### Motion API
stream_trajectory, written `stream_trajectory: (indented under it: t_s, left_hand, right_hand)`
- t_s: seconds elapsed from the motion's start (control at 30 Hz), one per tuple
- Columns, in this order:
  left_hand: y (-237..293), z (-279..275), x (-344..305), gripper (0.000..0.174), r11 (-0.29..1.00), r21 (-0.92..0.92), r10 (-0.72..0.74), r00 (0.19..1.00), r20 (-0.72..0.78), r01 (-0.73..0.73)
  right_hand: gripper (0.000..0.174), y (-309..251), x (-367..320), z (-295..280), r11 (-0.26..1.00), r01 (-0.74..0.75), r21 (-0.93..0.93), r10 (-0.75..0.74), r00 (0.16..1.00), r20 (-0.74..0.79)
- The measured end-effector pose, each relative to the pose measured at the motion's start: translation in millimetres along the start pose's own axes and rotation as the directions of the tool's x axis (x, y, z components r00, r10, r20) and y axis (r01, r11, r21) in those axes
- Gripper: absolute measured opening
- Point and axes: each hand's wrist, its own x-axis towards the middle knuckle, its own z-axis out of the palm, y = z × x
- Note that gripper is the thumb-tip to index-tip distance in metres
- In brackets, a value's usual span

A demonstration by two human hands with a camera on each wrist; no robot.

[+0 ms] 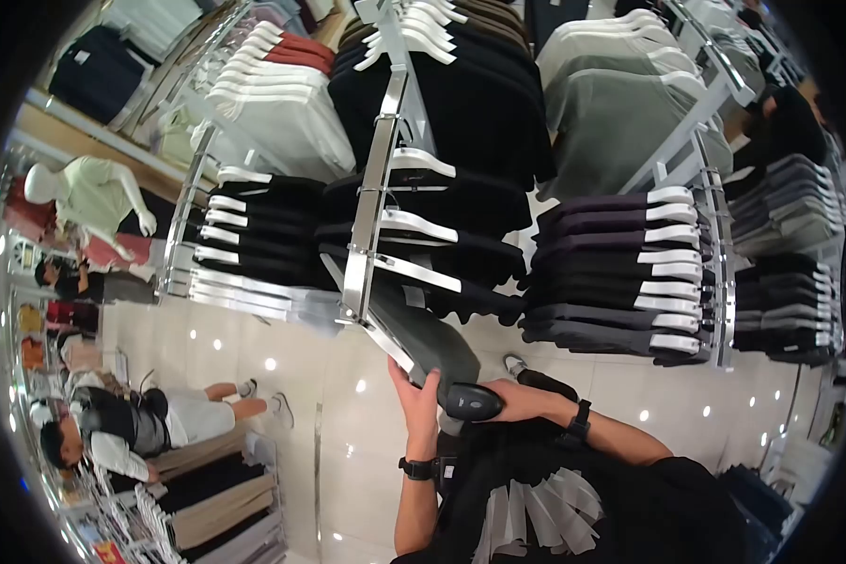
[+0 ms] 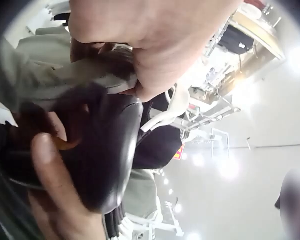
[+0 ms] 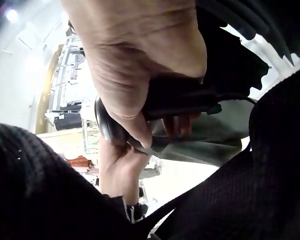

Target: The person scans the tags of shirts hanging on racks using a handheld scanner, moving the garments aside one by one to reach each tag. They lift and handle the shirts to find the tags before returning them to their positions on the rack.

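A black handheld scanner (image 1: pixel 472 401) is gripped by my right hand (image 1: pixel 529 402), its rounded head against the grey-green garment (image 1: pixel 434 340). My left hand (image 1: pixel 417 402) pinches that garment close to its white hanger (image 1: pixel 388 344). In the left wrist view, the left hand (image 2: pixel 140 30) holds bunched grey cloth (image 2: pixel 55 82) just above the scanner (image 2: pixel 110 150), with fingers of the right hand (image 2: pixel 62 187) curled round it. The right wrist view has the right hand (image 3: pixel 140 55) wrapped round the scanner handle (image 3: pixel 175 97), the left hand (image 3: pixel 121 167) beyond and cloth (image 3: pixel 205 135) below.
A metal rail (image 1: pixel 373 188) with black garments rises ahead. Dark folded-looking rows of hung garments (image 1: pixel 620 273) stand right, and more black ones (image 1: pixel 277 221) left. A person in white shorts (image 1: pixel 193 420) is at lower left by a trouser rack (image 1: pixel 221 512). A mannequin (image 1: pixel 89 197) stands upper left.
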Motion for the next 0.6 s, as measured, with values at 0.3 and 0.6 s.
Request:
stream_trajectory:
  t_s: [0.3, 0.6]
  left_hand:
    - [10.6, -10.3, 15.6, 0.081, 0.978, -0.122, -0.129, 0.947, 0.293, 0.171]
    - [-19.7, -7.7, 40.0, 0.079, 0.958, -0.141, -0.183, 0.911, 0.370, 0.250]
  right_hand:
    - [0.061, -26.5, -1.6, 32.5, 0.929, -0.174, 0.327, 0.335, 0.770, -0.542]
    - [0.032, -64.5, 7.8, -30.5, 0.878, 0.455, 0.148, 0.015, 0.281, -0.959]
